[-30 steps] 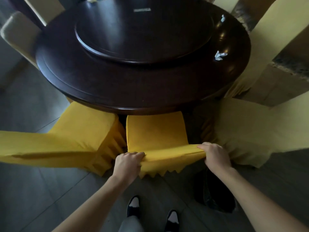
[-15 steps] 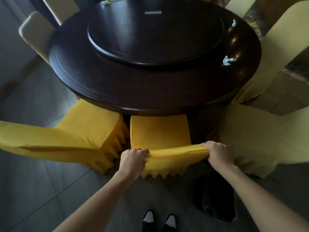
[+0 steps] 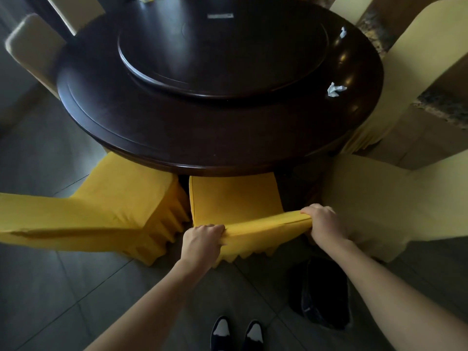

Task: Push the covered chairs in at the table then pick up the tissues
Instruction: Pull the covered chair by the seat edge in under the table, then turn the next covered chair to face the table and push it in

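A yellow-covered chair (image 3: pixel 235 196) stands in front of me, its seat partly under the dark round table (image 3: pixel 177 138). My left hand (image 3: pixel 202 240) grips the left end of its backrest top and my right hand (image 3: pixel 323 221) grips the right end. Another yellow-covered chair (image 3: pixel 109 201) sits to the left, seat edge at the table rim. A pale-covered chair (image 3: pixel 379 198) stands to the right. Two crumpled white tissues lie on the table's right side, one nearer (image 3: pixel 334 89) and one farther (image 3: pixel 342 32).
A raised round turntable (image 3: pixel 222 49) fills the table's middle. More covered chairs stand at the far left (image 3: pixel 33 49) and at the right (image 3: pixel 417 62). A dark bag (image 3: pixel 321 292) lies on the grey tiled floor by my right arm. My shoes (image 3: pixel 235 334) show below.
The chair in my hands has slid further under the table, showing less of its seat. I have stepped closer, and both hands keep their grip on the backrest.
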